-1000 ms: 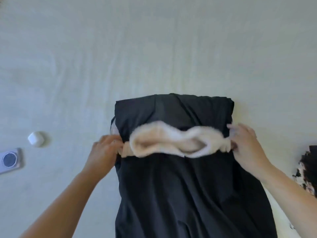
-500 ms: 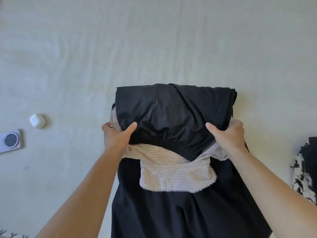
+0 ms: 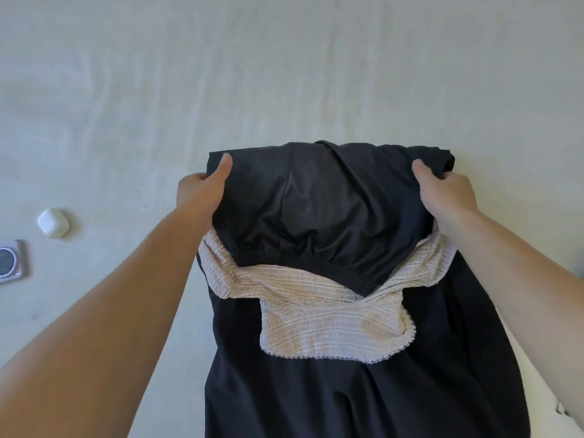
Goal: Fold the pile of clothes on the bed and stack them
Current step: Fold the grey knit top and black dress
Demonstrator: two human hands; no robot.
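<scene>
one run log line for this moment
fold | left hand, right hand grip black garment top corners | lace lining exposed | on bed

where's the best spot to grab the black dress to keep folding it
Judging by its pose, at the two far corners of the folded-over top of the black dress, coming in from each side. The left hand and right hand already grip there, thumbs on top; the cream lace top lies beneath that flap.

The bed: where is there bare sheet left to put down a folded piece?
Bare bed sheet runs wide beyond the black garment that the left hand and right hand grip. It is crowded at the left edge, by the white case and the silver device.
</scene>
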